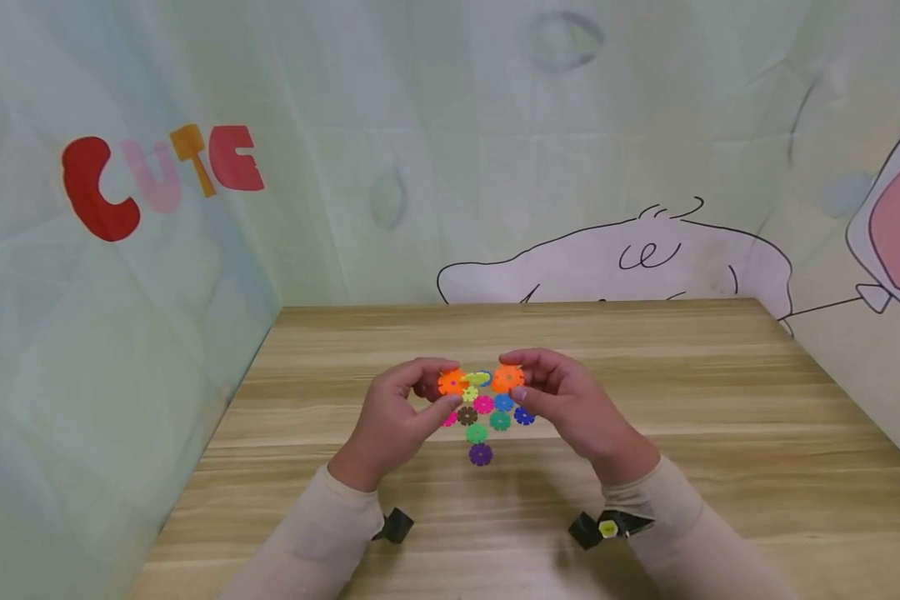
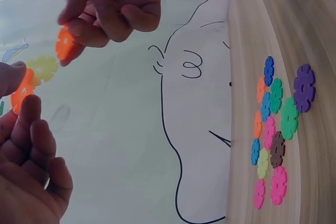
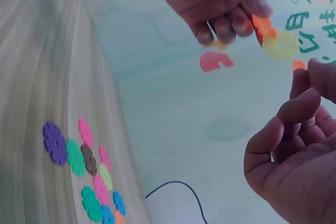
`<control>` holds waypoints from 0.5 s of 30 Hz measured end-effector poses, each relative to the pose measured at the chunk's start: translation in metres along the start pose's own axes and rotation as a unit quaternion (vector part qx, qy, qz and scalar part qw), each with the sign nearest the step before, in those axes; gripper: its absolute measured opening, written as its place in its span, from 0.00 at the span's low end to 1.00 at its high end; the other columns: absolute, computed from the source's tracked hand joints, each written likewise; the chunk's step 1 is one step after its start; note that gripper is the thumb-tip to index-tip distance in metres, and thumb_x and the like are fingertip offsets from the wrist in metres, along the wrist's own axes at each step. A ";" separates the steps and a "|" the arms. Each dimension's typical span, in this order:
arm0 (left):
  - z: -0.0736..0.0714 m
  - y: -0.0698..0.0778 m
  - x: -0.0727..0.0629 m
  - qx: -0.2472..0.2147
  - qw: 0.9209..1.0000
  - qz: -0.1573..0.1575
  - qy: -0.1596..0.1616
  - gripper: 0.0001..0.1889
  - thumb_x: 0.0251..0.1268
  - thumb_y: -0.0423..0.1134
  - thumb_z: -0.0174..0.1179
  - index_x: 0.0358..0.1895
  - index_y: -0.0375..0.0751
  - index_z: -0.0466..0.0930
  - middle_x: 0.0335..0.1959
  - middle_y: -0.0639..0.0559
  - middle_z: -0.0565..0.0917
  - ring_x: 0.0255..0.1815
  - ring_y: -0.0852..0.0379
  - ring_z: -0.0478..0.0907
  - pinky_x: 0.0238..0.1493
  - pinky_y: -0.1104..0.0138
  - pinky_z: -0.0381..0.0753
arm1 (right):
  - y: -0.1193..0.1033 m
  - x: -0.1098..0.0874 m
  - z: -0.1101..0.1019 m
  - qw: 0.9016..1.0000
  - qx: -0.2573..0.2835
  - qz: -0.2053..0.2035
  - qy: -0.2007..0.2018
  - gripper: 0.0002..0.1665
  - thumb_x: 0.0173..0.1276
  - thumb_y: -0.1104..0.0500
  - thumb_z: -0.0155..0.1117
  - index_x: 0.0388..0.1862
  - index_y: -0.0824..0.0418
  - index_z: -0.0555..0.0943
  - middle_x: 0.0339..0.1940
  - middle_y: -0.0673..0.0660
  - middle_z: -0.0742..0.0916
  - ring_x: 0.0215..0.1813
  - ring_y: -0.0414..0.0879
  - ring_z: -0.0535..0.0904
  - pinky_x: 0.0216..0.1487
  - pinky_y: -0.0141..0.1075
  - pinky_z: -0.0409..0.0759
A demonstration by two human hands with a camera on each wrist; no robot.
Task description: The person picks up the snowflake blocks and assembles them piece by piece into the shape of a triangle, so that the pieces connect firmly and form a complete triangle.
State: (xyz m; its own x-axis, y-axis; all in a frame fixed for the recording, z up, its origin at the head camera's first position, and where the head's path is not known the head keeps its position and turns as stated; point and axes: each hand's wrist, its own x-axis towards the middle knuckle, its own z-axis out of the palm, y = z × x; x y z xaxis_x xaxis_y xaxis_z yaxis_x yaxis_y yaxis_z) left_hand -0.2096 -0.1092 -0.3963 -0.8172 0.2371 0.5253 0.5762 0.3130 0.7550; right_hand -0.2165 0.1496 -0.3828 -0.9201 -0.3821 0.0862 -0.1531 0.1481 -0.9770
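My left hand pinches an orange notched flower-shaped plastic disc between thumb and fingers. A pale yellow disc of the same kind is joined to it at an angle, pointing toward the other hand. Level with it, my right hand pinches a second orange disc by its edge. A gap shows between this disc and the yellow one. Both hands are raised above the table, over several loose discs, among them a purple disc, a green disc and a brown disc.
The loose discs lie close together on the wood-grain table, with pink discs and blue discs in the group. A printed cloth backdrop rises behind and left of the table. A black wrist device hangs under the left sleeve.
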 end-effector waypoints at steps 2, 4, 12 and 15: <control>0.000 0.001 0.000 -0.002 1.000 -0.001 -0.004 0.17 0.65 0.33 0.73 0.56 0.41 0.87 0.36 0.55 0.85 0.36 0.56 0.79 0.44 0.64 0.85 | -0.002 -0.001 0.002 1.000 0.005 -0.004 0.001 0.21 0.79 0.61 0.63 0.68 0.53 0.80 0.47 0.61 0.83 0.45 0.53 0.81 0.46 0.36 0.86; 0.001 0.001 0.000 -0.003 1.000 -0.002 -0.007 0.17 0.65 0.33 0.73 0.56 0.41 0.87 0.36 0.55 0.85 0.36 0.57 0.79 0.44 0.66 0.84 | -0.003 -0.002 0.004 1.000 0.008 -0.008 0.001 0.21 0.79 0.61 0.63 0.68 0.54 0.80 0.46 0.61 0.83 0.43 0.53 0.81 0.45 0.36 0.86; 0.001 0.003 -0.001 -0.013 1.000 -0.004 -0.028 0.17 0.65 0.34 0.73 0.57 0.39 0.87 0.34 0.55 0.85 0.36 0.58 0.81 0.46 0.60 0.82 | -0.004 -0.003 0.005 1.000 0.023 -0.007 -0.011 0.22 0.80 0.62 0.61 0.70 0.56 0.79 0.49 0.64 0.86 0.42 0.53 0.81 0.46 0.36 0.86; 0.001 0.003 -0.002 -0.017 0.999 -0.006 -0.036 0.18 0.66 0.34 0.73 0.57 0.37 0.86 0.34 0.56 0.86 0.36 0.58 0.81 0.47 0.57 0.83 | -0.004 -0.003 0.006 0.999 0.023 -0.017 -0.015 0.22 0.80 0.63 0.61 0.70 0.59 0.79 0.49 0.62 0.87 0.43 0.52 0.81 0.47 0.36 0.86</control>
State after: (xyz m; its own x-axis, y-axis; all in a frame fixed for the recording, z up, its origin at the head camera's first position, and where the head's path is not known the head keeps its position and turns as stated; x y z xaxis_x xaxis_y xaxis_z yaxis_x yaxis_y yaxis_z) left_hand -0.2065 -0.1076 -0.3952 -0.8206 0.2993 0.4868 0.5638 0.2854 0.7750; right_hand -0.2106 0.1446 -0.3805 -0.9036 -0.4127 0.1147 -0.1669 0.0925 -0.9816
